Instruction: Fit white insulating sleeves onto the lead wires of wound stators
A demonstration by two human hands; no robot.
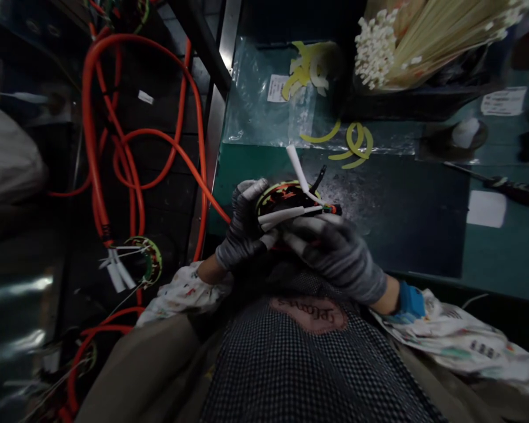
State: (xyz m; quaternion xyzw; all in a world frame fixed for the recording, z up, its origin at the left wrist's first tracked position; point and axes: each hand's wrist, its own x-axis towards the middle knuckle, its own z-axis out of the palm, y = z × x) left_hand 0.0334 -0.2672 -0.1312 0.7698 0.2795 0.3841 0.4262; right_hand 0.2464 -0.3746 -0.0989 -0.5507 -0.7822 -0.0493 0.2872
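Note:
A round motor stator (278, 198), with dark copper windings and a yellow-green edge, is held up close to my apron at the near edge of the bench. My gloved left hand (242, 229) is wrapped round its left side, thumb at the near rim. On the near right side, my gloved right hand (341, 252) closes its fingers on the stator, just below the lead wires. White sleeves (297, 167) cover some leads; one sticks up and others lie across the top. A black lead end (320, 178) points away. The stator's underside is hidden.
Yellow curved strips (357, 144) and a plastic bag (251, 120) lie on the bench. A dark bin (392, 104) holds bundled pale tubes (441, 44). At right are a screwdriver (518, 189) and white card (487, 208). Orange cables (88, 111) loop at left beside another stator (152, 258).

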